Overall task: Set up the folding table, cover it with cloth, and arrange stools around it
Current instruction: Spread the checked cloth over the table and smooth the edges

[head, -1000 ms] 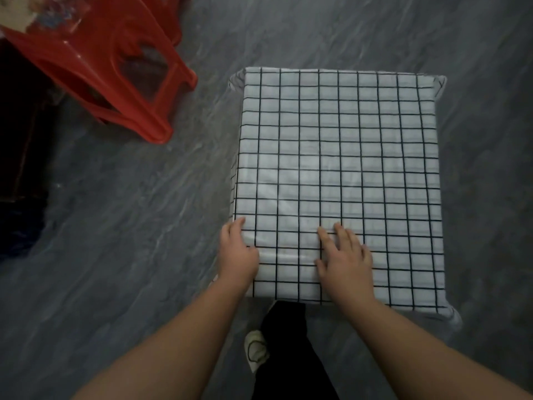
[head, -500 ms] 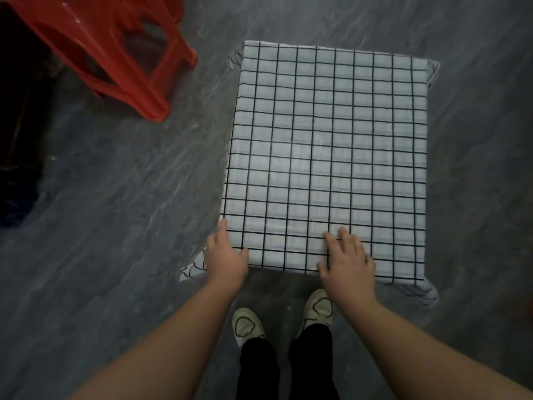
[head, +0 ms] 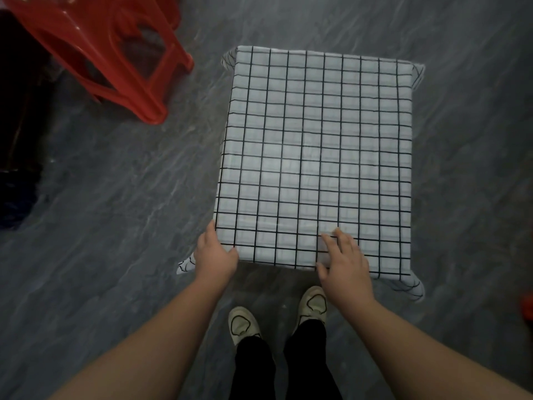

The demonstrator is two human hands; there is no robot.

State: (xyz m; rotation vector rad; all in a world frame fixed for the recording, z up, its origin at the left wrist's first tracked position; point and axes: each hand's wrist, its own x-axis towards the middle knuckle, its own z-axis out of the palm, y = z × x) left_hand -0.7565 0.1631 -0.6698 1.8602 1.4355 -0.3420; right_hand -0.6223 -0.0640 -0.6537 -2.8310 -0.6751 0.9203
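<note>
Cloth (head: pixel 314 157), gridded black on white, already covers the worktop, which runs long toward 12 o'clock from the feet. The left hand (head: pixel 215 255) cups the near corner at 7 o'clock, its grip curled over the edge; the right hand (head: pixel 343 262) lies flat and open on the near hem, holding nothing. Red stool (head: pixel 109 53) stands at 10 o'clock, nearer the left hand and cropped. Worktop legs are hidden; a red object at the right edge is perhaps another stool.
</note>
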